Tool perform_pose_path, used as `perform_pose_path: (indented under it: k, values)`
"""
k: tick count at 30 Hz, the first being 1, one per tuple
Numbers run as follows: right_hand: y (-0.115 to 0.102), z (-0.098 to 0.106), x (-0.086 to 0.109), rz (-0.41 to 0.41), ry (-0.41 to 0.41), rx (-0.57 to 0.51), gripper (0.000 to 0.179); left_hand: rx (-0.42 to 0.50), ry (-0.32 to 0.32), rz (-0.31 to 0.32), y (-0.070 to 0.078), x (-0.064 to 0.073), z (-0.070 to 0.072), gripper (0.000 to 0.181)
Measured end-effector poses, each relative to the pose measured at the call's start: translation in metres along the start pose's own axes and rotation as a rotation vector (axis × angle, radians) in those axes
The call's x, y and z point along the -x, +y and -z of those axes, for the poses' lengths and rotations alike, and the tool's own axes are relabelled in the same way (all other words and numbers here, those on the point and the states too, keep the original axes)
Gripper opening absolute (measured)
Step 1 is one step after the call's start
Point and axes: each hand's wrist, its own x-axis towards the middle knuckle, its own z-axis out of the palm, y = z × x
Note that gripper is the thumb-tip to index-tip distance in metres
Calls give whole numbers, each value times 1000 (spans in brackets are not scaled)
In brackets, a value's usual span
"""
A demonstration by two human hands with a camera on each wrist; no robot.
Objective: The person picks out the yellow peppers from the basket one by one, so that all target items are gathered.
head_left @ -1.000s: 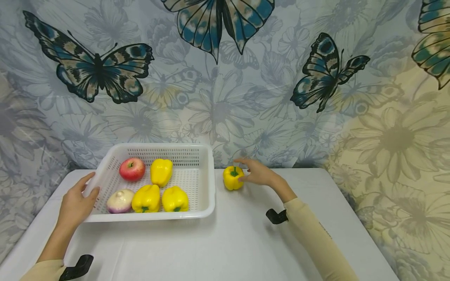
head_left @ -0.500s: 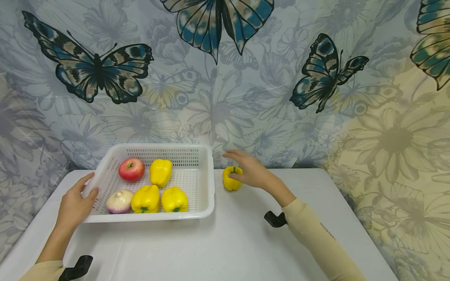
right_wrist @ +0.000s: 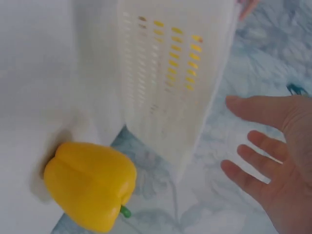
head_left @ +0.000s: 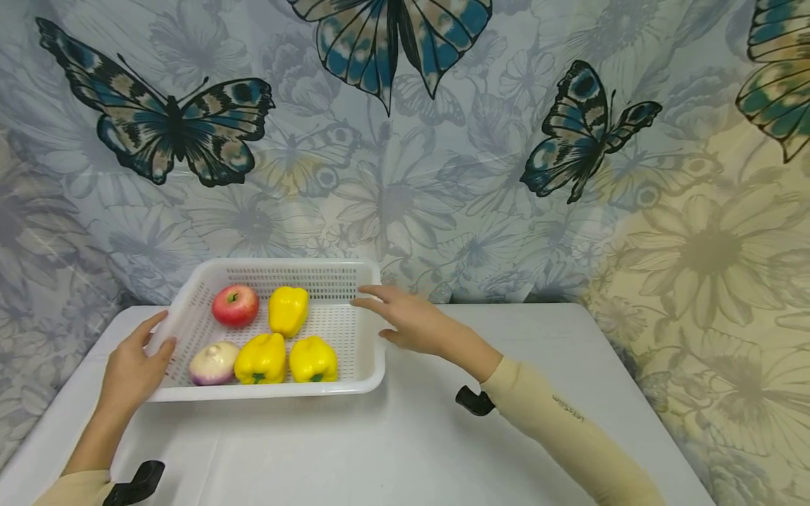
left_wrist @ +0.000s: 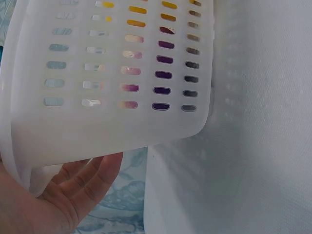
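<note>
My left hand (head_left: 134, 365) grips the left end of a white slotted plastic basket (head_left: 370, 383), thumb at its rim. In the left wrist view the fingers (left_wrist: 95, 183) curl beneath that end's lip. A red apple (head_left: 235, 306), a purple-white onion (head_left: 214, 363) and three yellow bell peppers (head_left: 288, 311) lie in the basket. My right hand (head_left: 414, 325) reaches over the basket's right rim, fingers spread and holding nothing. In the right wrist view another yellow bell pepper (right_wrist: 90, 185) rests on the table outside the basket; in the head view the right hand hides it.
A white cloth-covered table (head_left: 405, 450) bears the basket. Right behind it hangs a backdrop (head_left: 443, 176) printed with butterflies and flowers. Black wrist mounts (head_left: 474, 400) stick out from both sleeves, close over the table.
My right hand has moved left, from beside the loose bell pepper to above the basket's right rim, and now covers that pepper in the head view. The left hand stays at the basket.
</note>
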Motion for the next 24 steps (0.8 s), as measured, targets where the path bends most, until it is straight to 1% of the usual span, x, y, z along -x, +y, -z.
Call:
perform_pose_path:
  k: [3, 7, 10, 14, 17, 19, 24]
  values:
    - [-11, -4, -9, 66, -53, 78, 66, -1, -2, 4, -1, 0, 1, 53]
    - [-25, -10, -19, 146, -67, 180, 68, 4, 3, -4, -2, -1, 1, 52]
    - [-34, -16, -24, 240, -63, 288, 68, 6, 8, -10, -2, -1, 0, 52]
    - [-42, -27, -30, 355, -104, 440, 66, 8, 12, -18, -2, -1, 0, 52]
    - [-44, -35, -34, 389, -155, 530, 65, 9, 11, -23, -2, -1, 0, 52]
    - [-46, -38, -38, 394, -178, 566, 65, 8, 10, -22, -3, -1, 0, 52]
    - [-52, -44, -50, 428, -239, 586, 63, 7, 11, -21, -3, -2, 0, 52]
